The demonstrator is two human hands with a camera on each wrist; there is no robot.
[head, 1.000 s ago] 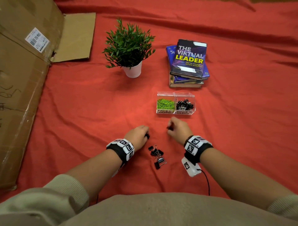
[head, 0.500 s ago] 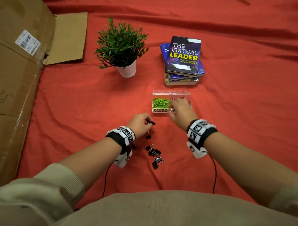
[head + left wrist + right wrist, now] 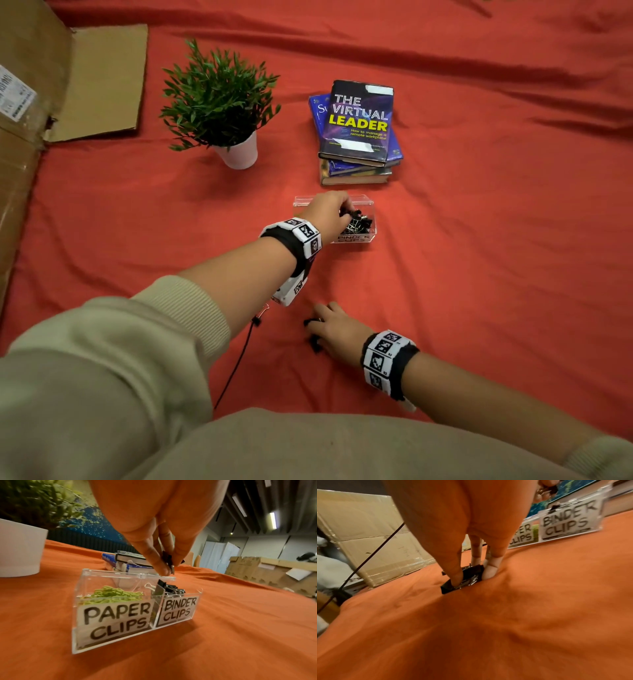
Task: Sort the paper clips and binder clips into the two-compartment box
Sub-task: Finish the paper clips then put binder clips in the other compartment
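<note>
The left hand [image 3: 154,520] pinches a black binder clip [image 3: 169,562] in its fingertips, right above the "BINDER CLIPS" side of the clear box [image 3: 80,615]. The right hand [image 3: 453,527] presses down and pinches more binder clips [image 3: 464,577] on the red cloth [image 3: 522,615], near the box.

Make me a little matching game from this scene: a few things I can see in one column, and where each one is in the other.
Things:
1. green paper clips
2. left hand
3. right hand
4. books

Places:
A. stacked beyond the box
B. pinching a binder clip above the box
C. in the compartment labelled PAPER CLIPS
D. down on the red cloth, gripping binder clips

Pairs: 1-C, 2-B, 3-D, 4-A
</note>
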